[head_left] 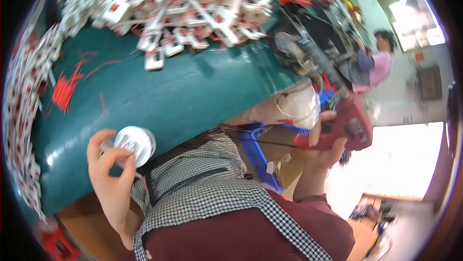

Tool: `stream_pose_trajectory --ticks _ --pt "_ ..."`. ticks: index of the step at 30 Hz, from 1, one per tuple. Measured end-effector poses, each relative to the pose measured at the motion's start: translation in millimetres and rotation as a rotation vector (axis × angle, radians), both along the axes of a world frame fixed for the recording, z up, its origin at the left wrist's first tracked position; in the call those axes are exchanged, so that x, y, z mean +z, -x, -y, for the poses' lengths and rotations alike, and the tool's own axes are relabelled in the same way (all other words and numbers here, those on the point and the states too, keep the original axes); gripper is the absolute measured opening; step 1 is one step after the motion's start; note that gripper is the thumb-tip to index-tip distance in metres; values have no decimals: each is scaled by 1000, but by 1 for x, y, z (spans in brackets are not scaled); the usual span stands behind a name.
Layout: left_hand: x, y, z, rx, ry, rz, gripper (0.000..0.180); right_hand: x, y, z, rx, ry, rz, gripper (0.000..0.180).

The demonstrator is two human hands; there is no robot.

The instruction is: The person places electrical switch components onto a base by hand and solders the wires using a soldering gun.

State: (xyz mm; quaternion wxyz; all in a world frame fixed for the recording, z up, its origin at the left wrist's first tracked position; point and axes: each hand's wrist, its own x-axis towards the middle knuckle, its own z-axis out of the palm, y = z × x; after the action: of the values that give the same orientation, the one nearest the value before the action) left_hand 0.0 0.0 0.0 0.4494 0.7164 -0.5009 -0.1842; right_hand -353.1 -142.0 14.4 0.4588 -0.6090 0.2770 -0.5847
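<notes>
1. The left hand (112, 178) is gripping, with the thumb and the fingers, a white round plastic piece (140, 151); this piece is at the fingertips, near the close edge of the table.
2. The right hand (328, 151) is closed around a red pistol-shaped power tool (356, 122), which is raised to the right of the table and well apart from the left hand. The tool is blurred, so I cannot tell its tip exactly.
3. Beyond the left hand there is a dark green smooth table top (188, 89), and on it, a little to the left, lies a loose bundle of thin red wires (67, 87).
4. Farther beyond the left hand is a large heap of white plastic parts with red pieces (193, 10). More white parts (23, 116) stand in a long pile to the left of this hand.
5. Below and left of the right hand is a blue plastic crate (260, 157).
</notes>
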Motion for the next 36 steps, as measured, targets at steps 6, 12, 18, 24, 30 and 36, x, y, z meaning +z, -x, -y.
stream_pose_trajectory --ticks 6,12,18,24,30,36 --pt "-7 15 4 59 -1 -16 13 17 51 25 -570 285 23 52" --pt "-8 6 3 20 -26 7 13 -44 65 87 -773 2 -211 42" --pt "-2 12 9 -31 -47 17 7 -12 41 59 -602 -16 73 33" --pt "-4 20 3 2 8 353 6 -19 37 66 -271 -53 351 50" --pt "-4 26 -3 61 -35 418 19 4 17 50 424 -84 834 72" --pt "-6 27 -1 109 144 588 25 8 -52 50 -145 423 45 81"
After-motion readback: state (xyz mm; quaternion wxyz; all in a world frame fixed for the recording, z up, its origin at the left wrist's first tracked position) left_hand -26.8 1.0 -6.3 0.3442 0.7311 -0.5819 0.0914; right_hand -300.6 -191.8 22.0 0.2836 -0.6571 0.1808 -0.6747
